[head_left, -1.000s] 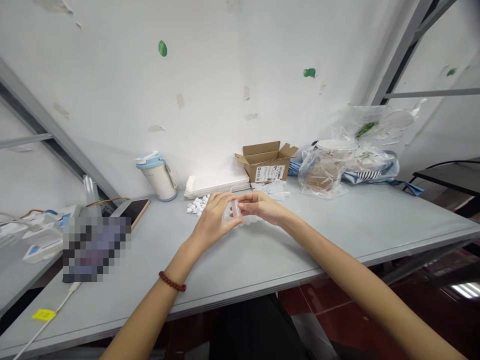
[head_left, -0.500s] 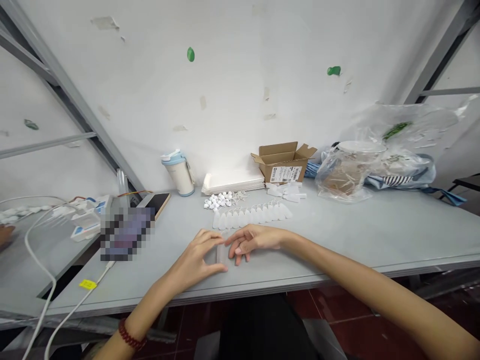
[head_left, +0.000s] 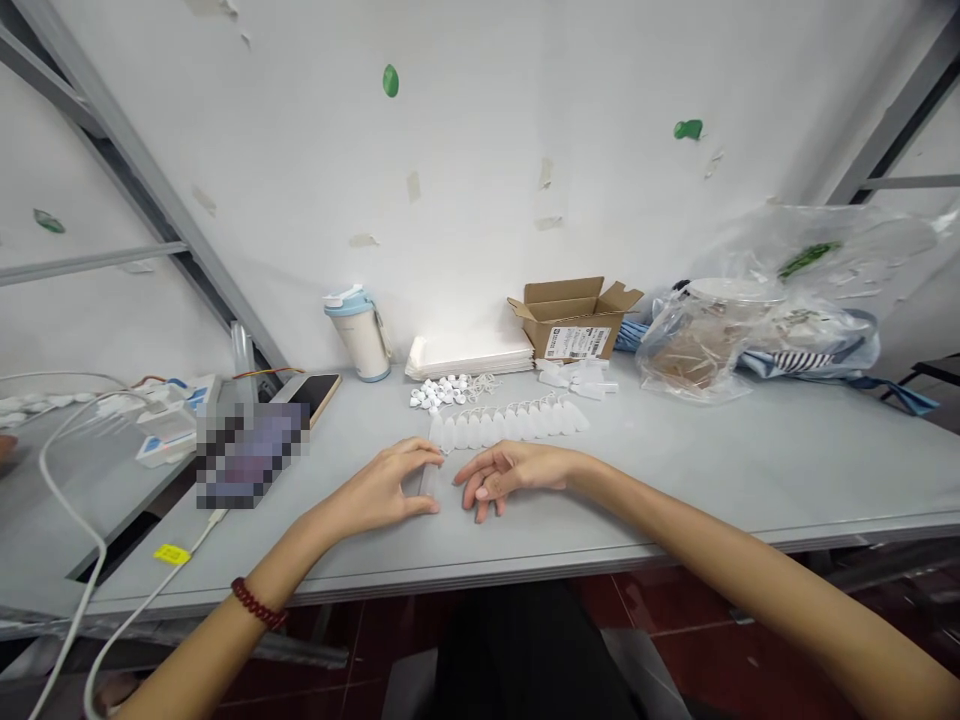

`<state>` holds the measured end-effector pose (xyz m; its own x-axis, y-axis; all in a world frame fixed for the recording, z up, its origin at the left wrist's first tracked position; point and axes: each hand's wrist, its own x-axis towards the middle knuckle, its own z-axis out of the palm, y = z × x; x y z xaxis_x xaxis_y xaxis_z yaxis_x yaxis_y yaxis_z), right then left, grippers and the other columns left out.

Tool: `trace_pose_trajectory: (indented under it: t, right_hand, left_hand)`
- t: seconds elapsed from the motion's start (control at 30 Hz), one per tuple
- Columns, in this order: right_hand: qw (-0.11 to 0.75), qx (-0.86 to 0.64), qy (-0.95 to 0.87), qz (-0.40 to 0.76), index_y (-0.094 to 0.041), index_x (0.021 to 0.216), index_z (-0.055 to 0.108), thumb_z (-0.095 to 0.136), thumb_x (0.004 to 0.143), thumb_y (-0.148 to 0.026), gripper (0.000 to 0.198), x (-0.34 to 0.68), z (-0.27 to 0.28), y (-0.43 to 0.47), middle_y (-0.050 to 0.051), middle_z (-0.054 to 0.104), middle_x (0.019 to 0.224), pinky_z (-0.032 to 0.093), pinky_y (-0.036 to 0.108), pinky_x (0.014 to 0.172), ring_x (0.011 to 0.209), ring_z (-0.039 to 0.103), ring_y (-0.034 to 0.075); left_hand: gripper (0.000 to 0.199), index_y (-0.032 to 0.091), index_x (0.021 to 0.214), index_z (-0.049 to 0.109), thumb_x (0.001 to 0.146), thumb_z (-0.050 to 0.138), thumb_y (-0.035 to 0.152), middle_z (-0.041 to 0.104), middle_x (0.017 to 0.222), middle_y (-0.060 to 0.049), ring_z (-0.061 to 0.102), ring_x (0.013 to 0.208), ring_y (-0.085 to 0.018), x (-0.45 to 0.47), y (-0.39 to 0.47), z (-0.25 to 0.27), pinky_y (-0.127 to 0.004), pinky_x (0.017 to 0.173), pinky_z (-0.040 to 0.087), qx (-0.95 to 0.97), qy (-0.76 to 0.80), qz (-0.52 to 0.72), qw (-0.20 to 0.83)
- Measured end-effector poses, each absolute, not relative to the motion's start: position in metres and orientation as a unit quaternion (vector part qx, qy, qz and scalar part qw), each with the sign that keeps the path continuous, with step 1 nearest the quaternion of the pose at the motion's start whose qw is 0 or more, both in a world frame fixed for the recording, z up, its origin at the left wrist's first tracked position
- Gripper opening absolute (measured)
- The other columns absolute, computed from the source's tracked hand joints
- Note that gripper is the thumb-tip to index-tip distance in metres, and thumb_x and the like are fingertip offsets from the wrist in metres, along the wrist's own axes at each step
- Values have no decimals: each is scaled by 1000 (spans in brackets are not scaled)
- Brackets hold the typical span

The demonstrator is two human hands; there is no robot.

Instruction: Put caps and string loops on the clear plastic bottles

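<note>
Between the thumb and fingertips of my left hand (head_left: 396,485), a small translucent plastic piece (head_left: 430,483) is held lengthwise just above or on the tabletop; its exact kind is unclear. My right hand (head_left: 499,478) hovers just right of it, fingers loosely bent and apart, with nothing in them. Beyond both hands lies a row of whitish, translucent teardrop-shaped pieces (head_left: 510,425) with thin strings at their far ends. A heap of small white caps (head_left: 439,392) sits behind the row's left end, beside a tangle of white strings (head_left: 484,386).
Flat white sheets (head_left: 469,355) lie stacked by the wall, beside an open cardboard box (head_left: 574,325) and translucent pieces (head_left: 577,378). A tumbler (head_left: 360,335), a phone (head_left: 322,392) and a cable (head_left: 187,555) are left; plastic bags (head_left: 694,350) are right. Another person's hand (head_left: 6,447) shows far left.
My left hand has shifted slightly left with the translucent piece, away from my right hand. The gap between the hands is wider. The view has tilted slightly.
</note>
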<state>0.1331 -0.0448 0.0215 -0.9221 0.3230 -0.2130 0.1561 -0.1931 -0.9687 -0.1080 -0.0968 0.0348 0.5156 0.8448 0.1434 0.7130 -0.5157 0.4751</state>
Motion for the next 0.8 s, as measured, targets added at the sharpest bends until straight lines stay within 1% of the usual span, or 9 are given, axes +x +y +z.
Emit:
trace_pose_trajectory:
  t: [0.1, 0.2, 0.33, 0.5, 0.6, 0.67, 0.8]
  right_hand:
    - [52, -189, -635, 747, -12, 119, 57, 73, 73, -33, 54, 134, 21, -44, 10, 65, 99, 49, 23, 66, 81, 66, 14]
    - [52, -190, -633, 748, -11, 118, 57, 73, 72, -34, 53, 134, 21, -44, 10, 66, 99, 49, 23, 66, 80, 66, 14]
    - [52, -189, -633, 749, -12, 117, 58, 74, 72, -34, 53, 133, 20, -44, 11, 66, 100, 49, 23, 66, 81, 66, 14]
    - [52, -191, -636, 746, -12, 116, 58, 73, 72, -34, 52, 134, 20, -44, 10, 66, 99, 49, 23, 66, 80, 66, 13]
    - [51, -186, -641, 743, -12, 116, 58, 73, 73, -34, 51, 134, 20, -43, 10, 66, 99, 49, 23, 66, 80, 66, 13]
    - [50, -183, -641, 744, -12, 116, 58, 73, 73, -34, 51, 135, 20, -43, 10, 66, 99, 49, 23, 66, 80, 66, 13]
    - [50, -185, -637, 746, -12, 116, 58, 73, 73, -33, 51, 135, 22, -43, 9, 66, 97, 49, 23, 66, 79, 66, 13]
  left_hand:
    - [47, 24, 113, 62, 71, 69, 44, 58, 121, -8, 59, 103, -23, -109, -98, 37, -37, 90, 48, 849, 463, 168, 192]
    - [50, 24, 115, 60, 70, 70, 45, 56, 124, -9, 57, 108, -24, -111, -99, 36, -38, 92, 47, 848, 465, 163, 198]
    - [47, 25, 115, 60, 72, 68, 43, 56, 124, -8, 56, 110, -24, -114, -100, 34, -38, 92, 47, 851, 456, 168, 199]
    - [39, 25, 112, 60, 74, 63, 32, 59, 121, -7, 58, 106, -23, -114, -100, 36, -35, 89, 48, 853, 454, 163, 199]
    - [36, 25, 108, 61, 72, 61, 24, 59, 121, -6, 60, 100, -21, -112, -101, 39, -34, 87, 49, 854, 456, 163, 192]
    - [37, 25, 107, 61, 71, 60, 22, 59, 123, -5, 61, 97, -21, -112, -102, 41, -33, 86, 50, 854, 457, 161, 191]
    - [39, 24, 111, 59, 72, 61, 25, 56, 127, -7, 58, 107, -22, -113, -101, 42, -34, 89, 48, 852, 463, 143, 198]
